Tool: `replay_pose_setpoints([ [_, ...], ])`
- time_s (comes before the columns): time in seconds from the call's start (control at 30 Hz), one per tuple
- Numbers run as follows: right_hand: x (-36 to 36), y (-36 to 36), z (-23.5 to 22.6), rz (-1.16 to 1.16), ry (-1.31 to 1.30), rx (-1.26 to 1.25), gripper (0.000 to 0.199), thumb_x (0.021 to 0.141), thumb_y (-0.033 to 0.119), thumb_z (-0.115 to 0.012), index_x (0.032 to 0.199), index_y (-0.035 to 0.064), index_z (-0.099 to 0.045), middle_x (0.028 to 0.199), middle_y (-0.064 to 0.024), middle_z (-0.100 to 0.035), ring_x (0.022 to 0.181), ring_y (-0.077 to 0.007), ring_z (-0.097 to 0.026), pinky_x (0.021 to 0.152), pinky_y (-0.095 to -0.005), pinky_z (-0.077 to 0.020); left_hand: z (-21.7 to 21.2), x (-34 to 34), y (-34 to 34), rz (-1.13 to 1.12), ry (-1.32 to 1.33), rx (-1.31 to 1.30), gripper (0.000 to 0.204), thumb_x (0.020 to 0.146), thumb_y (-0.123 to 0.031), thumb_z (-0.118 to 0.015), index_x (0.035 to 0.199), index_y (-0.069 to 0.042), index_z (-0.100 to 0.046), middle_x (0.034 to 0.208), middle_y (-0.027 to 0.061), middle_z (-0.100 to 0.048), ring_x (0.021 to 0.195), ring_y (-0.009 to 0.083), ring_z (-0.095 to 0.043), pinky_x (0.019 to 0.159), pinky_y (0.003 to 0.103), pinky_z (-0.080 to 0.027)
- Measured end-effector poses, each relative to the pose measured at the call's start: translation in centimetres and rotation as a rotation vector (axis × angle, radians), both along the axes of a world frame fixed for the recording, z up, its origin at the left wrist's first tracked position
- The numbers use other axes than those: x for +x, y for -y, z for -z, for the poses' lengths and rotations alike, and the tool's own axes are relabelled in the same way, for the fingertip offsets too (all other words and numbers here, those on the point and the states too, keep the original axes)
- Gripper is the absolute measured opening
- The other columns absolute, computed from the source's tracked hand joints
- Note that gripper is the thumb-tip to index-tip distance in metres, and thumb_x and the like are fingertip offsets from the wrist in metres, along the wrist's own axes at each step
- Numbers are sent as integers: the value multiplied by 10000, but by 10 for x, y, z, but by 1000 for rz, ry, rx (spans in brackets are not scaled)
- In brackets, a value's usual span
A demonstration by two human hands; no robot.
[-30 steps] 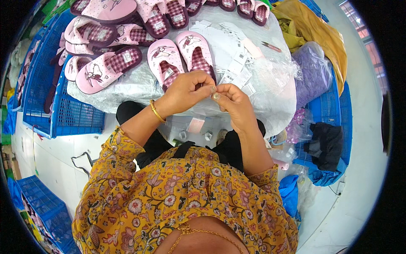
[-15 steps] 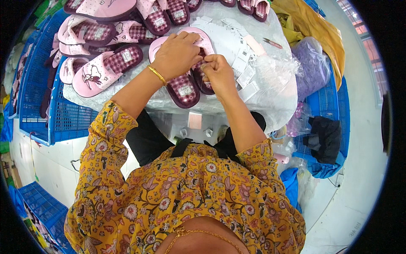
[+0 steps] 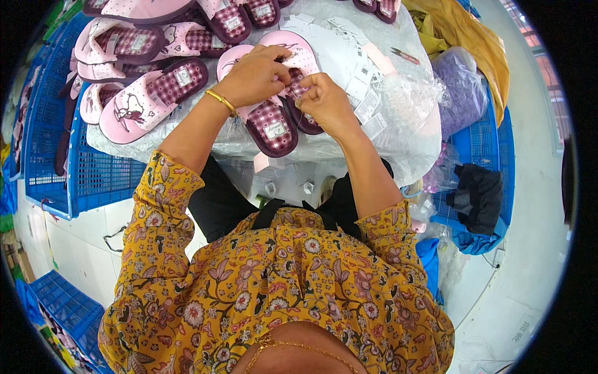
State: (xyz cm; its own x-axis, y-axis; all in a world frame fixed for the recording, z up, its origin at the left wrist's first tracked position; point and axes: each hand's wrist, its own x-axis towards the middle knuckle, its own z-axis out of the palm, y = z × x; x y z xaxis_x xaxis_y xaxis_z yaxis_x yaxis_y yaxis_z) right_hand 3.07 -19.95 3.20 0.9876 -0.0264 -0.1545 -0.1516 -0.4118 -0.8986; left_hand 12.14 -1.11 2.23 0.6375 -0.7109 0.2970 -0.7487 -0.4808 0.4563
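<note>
A pair of pink slippers with dark plaid insoles lies in front of me on the plastic-covered table [image 3: 218, 140]. My left hand [image 3: 256, 78] is closed over the left slipper [image 3: 272, 129], its fingers curled at the inner edge where the two meet. Across the right slipper [image 3: 300, 53], my right hand [image 3: 328, 105] comes in from the side with thumb and forefinger pinched together. Whatever lies in that pinch is too small to make out. Part of both uppers is hidden beneath my left hand.
More pink slippers [image 3: 131, 117] are heaped at the left and back. White printed tags [image 3: 362, 84] and small snips [image 3: 405, 56] lie on the right, near crumpled clear plastic [image 3: 408, 103]. Blue crates [image 3: 106, 177] flank the table; a purple bag [image 3: 460, 87] sits at right.
My right hand has shifted slightly right and down, still pinched. My left hand has moved slightly left. A pale rectangle by the table's front edge now appears farther left and tilted.
</note>
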Motion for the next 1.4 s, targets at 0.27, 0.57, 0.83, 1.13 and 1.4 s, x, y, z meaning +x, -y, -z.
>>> replay_pose_setpoints([
  [0.27,7,0,3,7,-24,-14,350,748,16,-725,1067,-16,-584,813,-96,-681,727,-168,-655,646,-294,-504,4,3,-1,28,-29,-29,186,777,-168,-648,915,-170,-773,1350,76,-560,1223,304,-492,1035,407,-401],
  [0.57,12,-2,-13,-36,-106,-62,345,772,30,-734,1083,-5,-588,852,-88,-695,749,-133,-638,667,-269,-484,7,3,-2,32,-4,-50,128,790,-177,-674,878,-178,-767,1338,74,-569,1226,295,-499,1016,409,-404],
  [0.83,18,0,9,-27,30,-13,276,759,30,-741,1002,-3,-614,822,-100,-700,745,-178,-671,667,-301,-513,0,0,1,42,10,-9,167,784,-158,-673,935,-125,-738,1335,122,-567,1195,318,-521,1012,403,-413],
  [1.13,17,-1,9,40,-3,-3,241,829,120,-724,1032,20,-642,839,-84,-696,735,-157,-660,665,-289,-510,2,-4,8,-78,98,-13,109,828,-157,-612,895,-109,-684,1140,77,-576,893,304,-651,795,432,-526],
  [1.4,13,-7,2,82,-57,428,212,889,143,-695,1068,33,-667,887,-8,-667,736,-97,-581,670,-232,-462,-8,-5,3,-12,6,-372,89,846,-113,-624,914,-62,-651,1125,94,-548,866,303,-642,759,371,-529],
])
